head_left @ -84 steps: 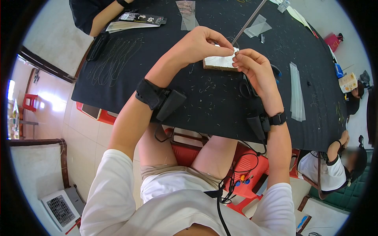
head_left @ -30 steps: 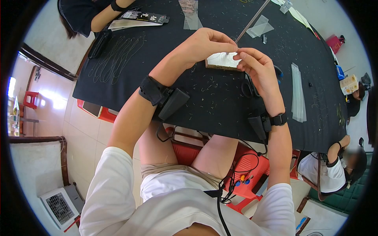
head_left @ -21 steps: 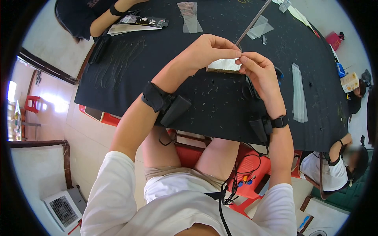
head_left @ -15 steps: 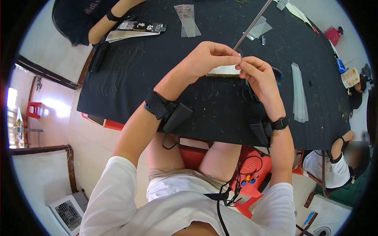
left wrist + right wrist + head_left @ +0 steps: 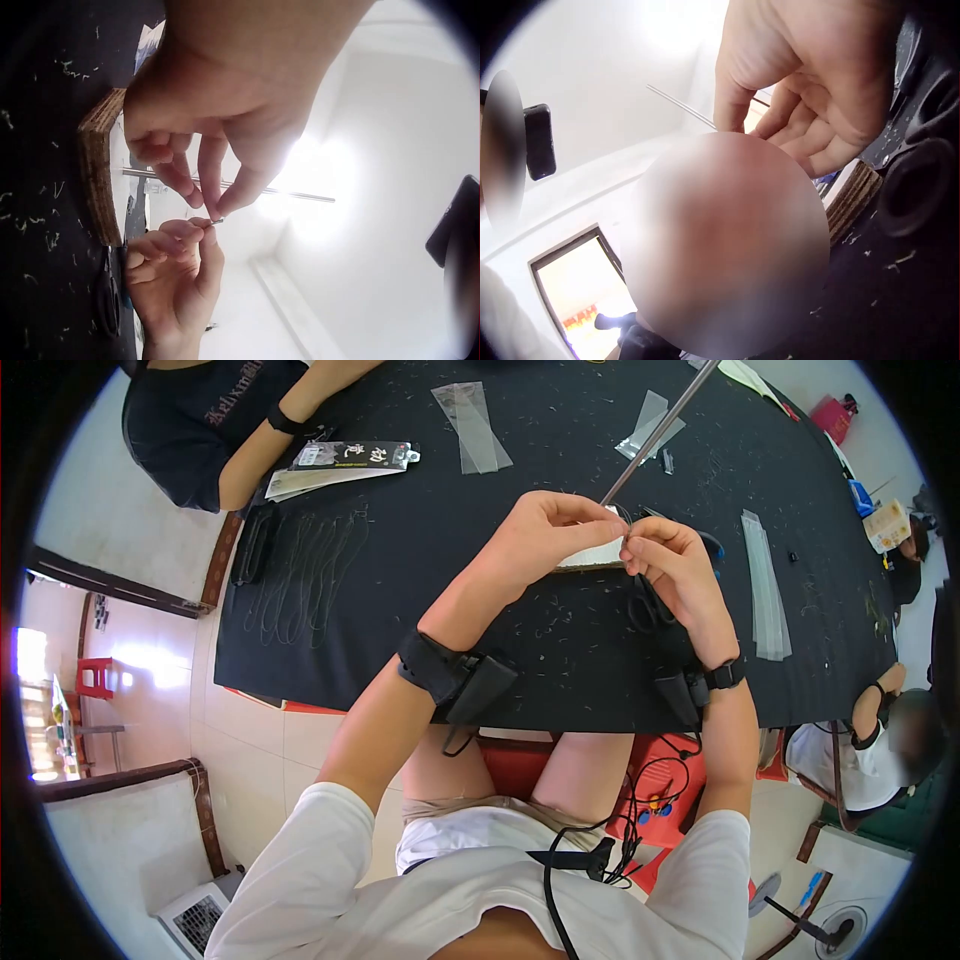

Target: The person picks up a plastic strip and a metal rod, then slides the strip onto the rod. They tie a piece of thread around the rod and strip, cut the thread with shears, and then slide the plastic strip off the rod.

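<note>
Above a white-topped board (image 5: 590, 558), both hands meet fingertip to fingertip. The left hand (image 5: 550, 535) pinches with thumb and index finger at one end of a small thin piece (image 5: 217, 222), and the right hand (image 5: 685, 575) pinches it from the other side. What the piece is cannot be told; a fine loop shows near it in the head view. Behind the fingertips a thin metal rod (image 5: 660, 430) rises at a slant from the board. A blurred patch hides much of the meeting point in the right wrist view, below the right hand (image 5: 810, 75).
Black-handled scissors (image 5: 645, 610) lie beside the board, under the right hand. Fine looped strands (image 5: 305, 580) and a black-and-white packet (image 5: 345, 465) are at the left. Clear strips (image 5: 764, 595) lie at the right. Small clippings dot the black cloth. Other people sit around the table.
The head view has shifted, so hands, board and table stand lower and further right. The hands still meet at their fingertips. More of the person at upper left shows.
</note>
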Demonstrator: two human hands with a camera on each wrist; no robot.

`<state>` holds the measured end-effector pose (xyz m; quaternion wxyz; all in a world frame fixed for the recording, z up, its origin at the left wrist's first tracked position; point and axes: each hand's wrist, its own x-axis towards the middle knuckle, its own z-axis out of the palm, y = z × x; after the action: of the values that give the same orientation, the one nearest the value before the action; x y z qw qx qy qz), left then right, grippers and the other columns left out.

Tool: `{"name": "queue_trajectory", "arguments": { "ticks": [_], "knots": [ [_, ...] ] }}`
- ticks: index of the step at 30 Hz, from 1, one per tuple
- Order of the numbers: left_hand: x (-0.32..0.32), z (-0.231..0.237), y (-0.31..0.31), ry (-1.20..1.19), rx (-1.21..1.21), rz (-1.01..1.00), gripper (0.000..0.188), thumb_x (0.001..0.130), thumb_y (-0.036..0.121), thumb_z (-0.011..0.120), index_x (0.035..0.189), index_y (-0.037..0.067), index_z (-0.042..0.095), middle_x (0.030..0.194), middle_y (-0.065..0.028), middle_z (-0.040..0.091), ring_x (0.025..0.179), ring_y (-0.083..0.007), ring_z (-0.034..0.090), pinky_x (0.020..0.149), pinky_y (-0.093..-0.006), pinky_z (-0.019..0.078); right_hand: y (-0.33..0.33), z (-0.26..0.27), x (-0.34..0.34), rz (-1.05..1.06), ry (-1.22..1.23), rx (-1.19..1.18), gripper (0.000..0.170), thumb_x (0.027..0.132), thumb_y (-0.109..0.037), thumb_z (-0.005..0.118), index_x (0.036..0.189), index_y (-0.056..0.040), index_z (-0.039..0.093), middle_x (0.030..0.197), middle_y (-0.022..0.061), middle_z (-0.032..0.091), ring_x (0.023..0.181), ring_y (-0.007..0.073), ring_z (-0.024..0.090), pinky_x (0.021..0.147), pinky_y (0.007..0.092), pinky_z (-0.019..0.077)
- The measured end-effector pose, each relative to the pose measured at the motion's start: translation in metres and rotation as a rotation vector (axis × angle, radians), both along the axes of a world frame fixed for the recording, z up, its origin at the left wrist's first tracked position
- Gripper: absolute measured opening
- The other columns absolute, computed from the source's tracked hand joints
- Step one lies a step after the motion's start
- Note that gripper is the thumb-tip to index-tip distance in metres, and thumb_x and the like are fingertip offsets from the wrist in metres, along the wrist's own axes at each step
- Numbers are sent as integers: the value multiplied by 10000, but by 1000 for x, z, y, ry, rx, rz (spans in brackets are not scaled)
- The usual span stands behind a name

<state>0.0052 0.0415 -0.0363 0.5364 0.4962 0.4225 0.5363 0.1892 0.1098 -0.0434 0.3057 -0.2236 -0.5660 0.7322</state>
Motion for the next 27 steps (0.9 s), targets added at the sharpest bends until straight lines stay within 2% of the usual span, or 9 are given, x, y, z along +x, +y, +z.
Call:
{"name": "queue_trajectory", "arguments": {
  "ticks": [2, 5, 7, 10, 17, 27],
  "knots": [
    [-2, 1, 2, -30, 5, -18, 238, 767, 239, 651, 896, 39, 670, 768, -16, 624, 644, -44, 487, 529, -178, 308, 1, 2, -1, -2, -1, -12, 134, 784, -65, 624, 894, 11, 614, 768, 78, 614, 656, 111, 569, 616, 214, 460],
    [-2, 2, 2, -48, -44, -76, 215, 761, 194, 661, 902, 32, 664, 785, -25, 626, 676, -54, 523, 563, -173, 358, 1, 2, 0, 15, -4, -21, 136, 782, -64, 624, 894, 13, 612, 764, 76, 610, 660, 113, 568, 619, 215, 460],
    [-2, -3, 4, -105, -25, -87, 200, 759, 154, 662, 905, 17, 654, 809, -40, 627, 731, -77, 559, 650, -188, 419, 2, 1, 1, 19, -9, -36, 137, 781, -62, 621, 893, 16, 611, 769, 76, 610, 662, 113, 569, 623, 215, 463],
    [-2, -4, 5, -102, -51, -100, 192, 763, 135, 657, 904, 5, 646, 833, -53, 628, 785, -98, 578, 728, -212, 441, 2, 0, 1, 32, -30, -33, 137, 781, -62, 620, 891, 17, 611, 775, 76, 609, 667, 114, 571, 628, 218, 466],
    [-1, -2, 4, -68, -44, -109, 198, 780, 147, 646, 907, -6, 642, 849, -58, 629, 800, -100, 577, 744, -220, 444, 2, -1, 1, 49, -39, -31, 138, 779, -58, 619, 894, 18, 610, 783, 76, 611, 680, 113, 576, 634, 222, 469],
    [-1, 0, 5, -19, 84, -162, 192, 819, 148, 597, 925, -7, 637, 846, -52, 624, 795, -93, 567, 741, -222, 441, 0, 0, 1, 134, 57, -134, 124, 788, -73, 609, 886, 4, 603, 776, 70, 607, 673, 116, 571, 629, 227, 460]
  ]
}}
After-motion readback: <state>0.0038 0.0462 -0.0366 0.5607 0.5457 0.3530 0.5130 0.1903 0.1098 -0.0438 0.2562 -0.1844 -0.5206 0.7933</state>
